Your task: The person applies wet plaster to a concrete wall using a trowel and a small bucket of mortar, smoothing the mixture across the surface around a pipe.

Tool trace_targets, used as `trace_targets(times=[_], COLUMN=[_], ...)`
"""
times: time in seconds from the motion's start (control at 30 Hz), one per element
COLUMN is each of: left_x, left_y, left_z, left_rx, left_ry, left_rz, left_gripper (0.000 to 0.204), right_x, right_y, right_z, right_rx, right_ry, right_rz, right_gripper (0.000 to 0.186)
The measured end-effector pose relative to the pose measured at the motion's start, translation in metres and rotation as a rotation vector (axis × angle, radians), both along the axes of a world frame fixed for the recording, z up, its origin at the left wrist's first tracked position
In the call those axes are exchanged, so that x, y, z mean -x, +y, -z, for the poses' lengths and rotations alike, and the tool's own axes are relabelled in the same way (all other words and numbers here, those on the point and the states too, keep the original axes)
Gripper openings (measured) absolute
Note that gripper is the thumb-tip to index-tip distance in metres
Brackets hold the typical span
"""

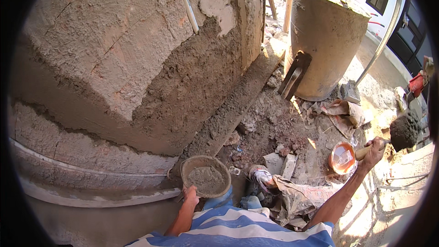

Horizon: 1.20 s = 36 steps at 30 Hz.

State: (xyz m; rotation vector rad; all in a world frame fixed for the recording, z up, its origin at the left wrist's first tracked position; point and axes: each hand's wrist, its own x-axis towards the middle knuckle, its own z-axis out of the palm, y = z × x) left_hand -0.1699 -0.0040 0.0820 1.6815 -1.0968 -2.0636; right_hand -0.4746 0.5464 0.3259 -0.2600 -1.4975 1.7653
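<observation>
My left hand (191, 194) is closed on the rim of a round bucket (184, 170), low in front of my body beside the wall. Wet grey mortar (206, 178) lies inside the bucket. Far out to the right, my right hand (375, 152) grips the wooden handle of a trowel (364, 152). A dark heap of mortar (406, 130) covers the blade, hiding most of it. Below the trowel handle stands an orange and white pail (342, 160). Ahead of me, fresh rough mortar (187, 77) coats part of the wall (100, 50).
A tall drum (324, 41) stands ahead right, with a plastering float (295, 75) leaning on it. A mortar-covered plank (242, 105) runs along the wall base. Rubble and torn sacks (302, 196) litter the ground by my feet. A pipe (186, 2) hangs down the wall.
</observation>
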Motion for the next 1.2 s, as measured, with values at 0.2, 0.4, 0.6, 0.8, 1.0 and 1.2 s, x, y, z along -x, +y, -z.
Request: trace_targets(times=[0.2,0.4,0.6,0.8,1.0,1.2], left_x=[-0.036,-0.043,-0.027,0.053,0.105,0.135], left_y=[-0.040,-0.057,-0.053,-0.008,0.045,0.075], left_z=[0.005,0.048,0.062,-0.005,-0.037,-0.046], left_rx=[0.088,0.060,0.026,0.277,0.647,0.371], left_ry=[-0.122,-0.071,-0.215,0.003,-0.040,0.279], left_rz=[0.074,-0.021,-0.064,0.336,0.802,0.589], left_gripper=[0.073,0.071,0.068,0.056,0.054,0.053], right_x=[0.147,0.252,-0.016,-0.100,-0.118,-0.091], right_y=[-0.038,-0.416,-0.422,-0.338,-0.347,-0.247], right_z=[0.031,0.125,0.227,0.255,0.264,0.208], right_rx=[-0.174,-1.045,-0.898,-1.360,-1.402,-0.507], right_ry=[-0.395,-0.197,-0.643,-1.016,-0.683,-1.127], right_rz=[1.210,-0.141,-1.022,-1.806,-1.913,-1.856], right_gripper=[0.057,0.007,0.033,0.031,0.028,0.017])
